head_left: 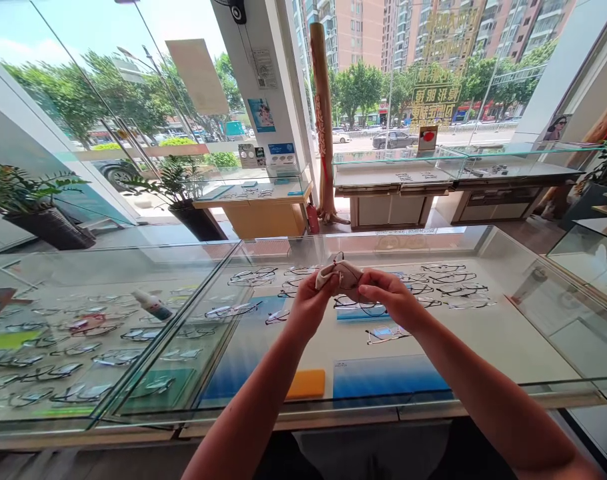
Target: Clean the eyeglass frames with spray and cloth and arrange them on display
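Both hands are raised over the glass display counter, a light grey-beige cleaning cloth (351, 272) bunched between them. My left hand (309, 300) is closed on the cloth's left side, thumb on the near face. On the other side, my right hand (386, 295) pinches the cloth's right end with fingers and thumb. A thin dark rim, like part of a pair of glasses (339, 256), pokes out at the top of the cloth; most of it is hidden in the folds.
Under the counter's glass top (453, 363) lie rows of eyeglasses (458, 290), blue cards (388, 380) and an orange case (306, 384). A white spray bottle (152, 305) stands to the left. Beyond are more display cases (393, 175), a wooden post (323, 120) and potted plants (191, 217).
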A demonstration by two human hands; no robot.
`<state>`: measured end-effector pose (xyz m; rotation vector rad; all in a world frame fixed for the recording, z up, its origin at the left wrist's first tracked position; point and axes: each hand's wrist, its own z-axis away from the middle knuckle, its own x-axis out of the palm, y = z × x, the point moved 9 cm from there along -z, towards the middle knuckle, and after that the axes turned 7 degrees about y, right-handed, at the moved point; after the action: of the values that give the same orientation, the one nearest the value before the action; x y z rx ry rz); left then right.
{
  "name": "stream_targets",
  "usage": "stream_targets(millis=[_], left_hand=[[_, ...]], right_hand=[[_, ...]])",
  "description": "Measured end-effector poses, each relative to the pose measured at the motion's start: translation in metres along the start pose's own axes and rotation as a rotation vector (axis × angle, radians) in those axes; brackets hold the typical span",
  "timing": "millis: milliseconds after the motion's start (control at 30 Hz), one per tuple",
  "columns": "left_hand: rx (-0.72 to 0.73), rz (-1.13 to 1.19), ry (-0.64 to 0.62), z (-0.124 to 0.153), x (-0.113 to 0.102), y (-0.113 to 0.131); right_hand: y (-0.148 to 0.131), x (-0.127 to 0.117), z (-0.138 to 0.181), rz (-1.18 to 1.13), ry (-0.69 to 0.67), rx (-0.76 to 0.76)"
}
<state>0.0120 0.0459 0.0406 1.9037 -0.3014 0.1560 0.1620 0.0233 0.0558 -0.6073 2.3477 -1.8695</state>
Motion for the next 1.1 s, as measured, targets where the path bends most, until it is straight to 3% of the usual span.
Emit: stream_targets(millis=[200, 500, 633, 733, 833, 1100], left_hand=[[-0.018, -0.031, 0.055, 0.006, 0.004, 0.004], [0.111, -0.143, 0.21, 0.011, -0.006, 0.023], [0.075, -0.144, 0.089, 0.005, -0.008, 0.022], [-0.005, -0.108, -0.047, 0.003, -0.003, 0.017], [-0.034, -0.059, -0.103, 0.005, 0.006, 0.015], [0.13, -0.132, 0.12, 0.016, 0.005, 0.026]], right_hand=[[0.011, 0.011, 0.005, -0.04, -0.049, 0.037], [0.006, 0.03, 0.015, 0.173, -0.066, -0.123], [-0.007, 0.018, 0.011, 0.153, -0.026, -0.153], [-0.009, 0.01, 0.006, 0.074, -0.032, -0.089], [-0.005, 0.008, 0.004, -0.026, -0.042, -0.009], [0.006, 0.021, 0.01, 0.052, -0.083, -0.056]])
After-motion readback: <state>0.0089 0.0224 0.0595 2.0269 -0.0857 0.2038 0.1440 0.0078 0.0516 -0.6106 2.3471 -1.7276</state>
